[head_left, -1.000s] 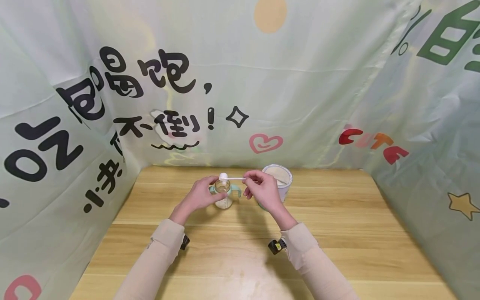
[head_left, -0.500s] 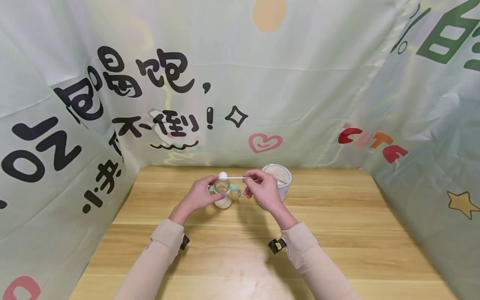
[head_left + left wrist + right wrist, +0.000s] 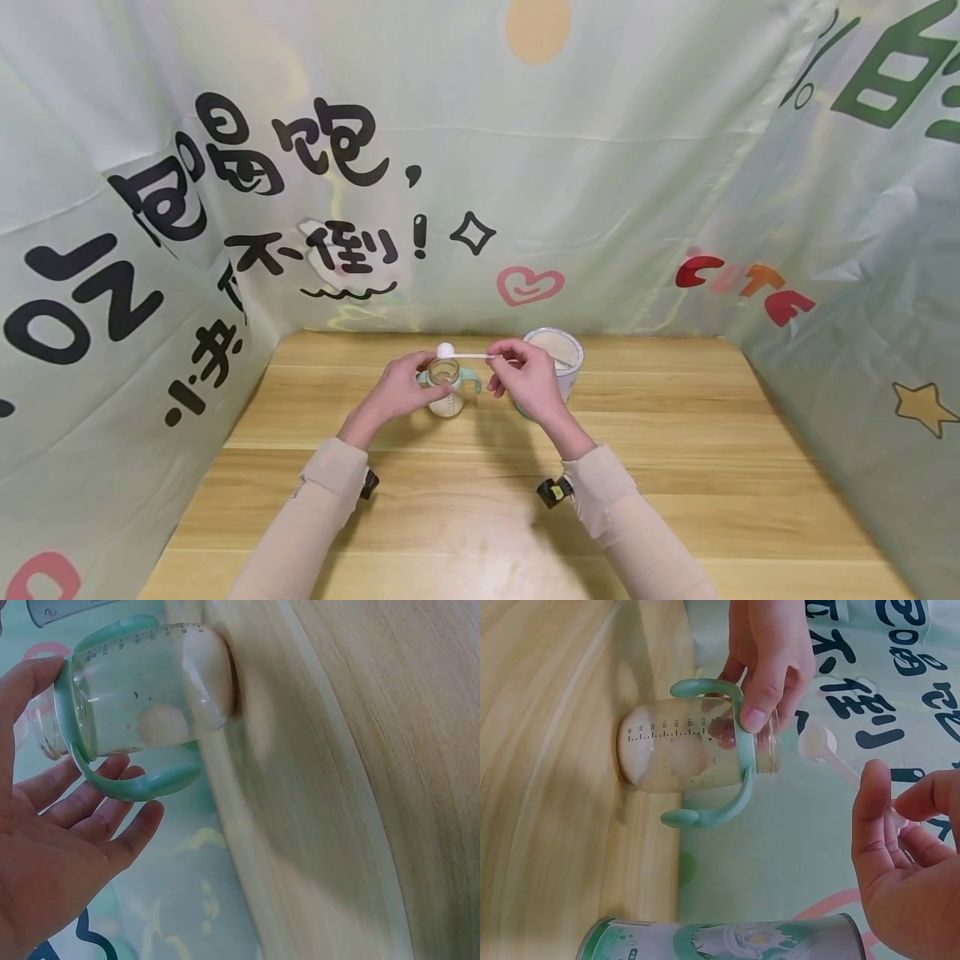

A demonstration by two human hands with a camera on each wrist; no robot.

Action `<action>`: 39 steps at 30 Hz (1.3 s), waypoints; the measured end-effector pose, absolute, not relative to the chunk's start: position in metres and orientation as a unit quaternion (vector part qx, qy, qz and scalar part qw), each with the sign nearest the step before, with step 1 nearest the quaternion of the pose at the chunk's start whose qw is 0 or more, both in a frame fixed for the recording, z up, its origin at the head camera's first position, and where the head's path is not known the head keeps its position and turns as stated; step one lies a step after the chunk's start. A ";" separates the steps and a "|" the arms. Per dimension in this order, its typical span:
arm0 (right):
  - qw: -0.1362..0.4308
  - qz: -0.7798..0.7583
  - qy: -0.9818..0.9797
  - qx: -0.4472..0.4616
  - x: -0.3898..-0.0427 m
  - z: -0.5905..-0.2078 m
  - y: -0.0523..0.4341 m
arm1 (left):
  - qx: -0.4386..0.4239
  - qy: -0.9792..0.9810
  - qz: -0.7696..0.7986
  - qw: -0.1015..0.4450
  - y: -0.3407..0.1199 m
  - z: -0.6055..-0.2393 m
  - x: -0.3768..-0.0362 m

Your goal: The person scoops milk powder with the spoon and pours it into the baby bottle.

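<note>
A clear baby bottle [image 3: 447, 407] with a mint-green two-handled ring stands upright on the table, uncapped, with white powder at its bottom. My left hand [image 3: 396, 388] grips it near the neck, the thumb pressed on the green ring in the left wrist view. A white long-handled scoop [image 3: 817, 742] is pinched by its handle between the thumb and fingers of my right hand [image 3: 527, 382]. Its bowl hovers just above the bottle's mouth, and from the head view it looks like a white dome. The powder tin [image 3: 564, 385] stands open behind my right hand, pale powder inside.
The wooden table [image 3: 450, 517] runs back to a printed cloth backdrop [image 3: 600, 208], which also rises at both sides. The tin stands close to the right of the bottle, near the table's back edge.
A second ago white powder was dropping from the scoop into the bottle; now none shows falling. The scoop's bowl sits very slightly higher. Both hands keep their places.
</note>
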State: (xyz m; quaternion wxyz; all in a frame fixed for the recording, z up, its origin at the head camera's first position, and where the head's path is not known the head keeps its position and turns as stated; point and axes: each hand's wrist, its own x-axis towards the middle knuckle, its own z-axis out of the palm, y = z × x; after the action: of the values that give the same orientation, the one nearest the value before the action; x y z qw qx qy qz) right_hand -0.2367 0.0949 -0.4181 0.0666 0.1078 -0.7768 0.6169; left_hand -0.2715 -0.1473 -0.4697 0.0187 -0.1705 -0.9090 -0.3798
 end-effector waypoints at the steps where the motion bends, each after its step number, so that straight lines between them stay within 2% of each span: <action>1: 0.066 0.617 -0.777 0.106 -0.236 -0.418 0.095 | -0.171 -0.909 -0.380 0.019 -0.147 -0.470 -0.271; 10: 0.067 0.615 -0.779 0.101 -0.235 -0.420 0.096 | -0.173 -0.908 -0.380 0.029 -0.147 -0.470 -0.271; 39: 0.063 0.618 -0.779 0.082 -0.235 -0.422 0.095 | -0.161 -0.907 -0.389 0.013 -0.146 -0.469 -0.270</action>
State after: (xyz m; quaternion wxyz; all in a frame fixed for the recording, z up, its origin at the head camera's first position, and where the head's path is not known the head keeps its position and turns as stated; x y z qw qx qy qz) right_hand -0.2353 0.0955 -0.4220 0.0635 0.0818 -0.7793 0.6180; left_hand -0.2696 -0.1463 -0.4688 0.0135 -0.1606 -0.9072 -0.3885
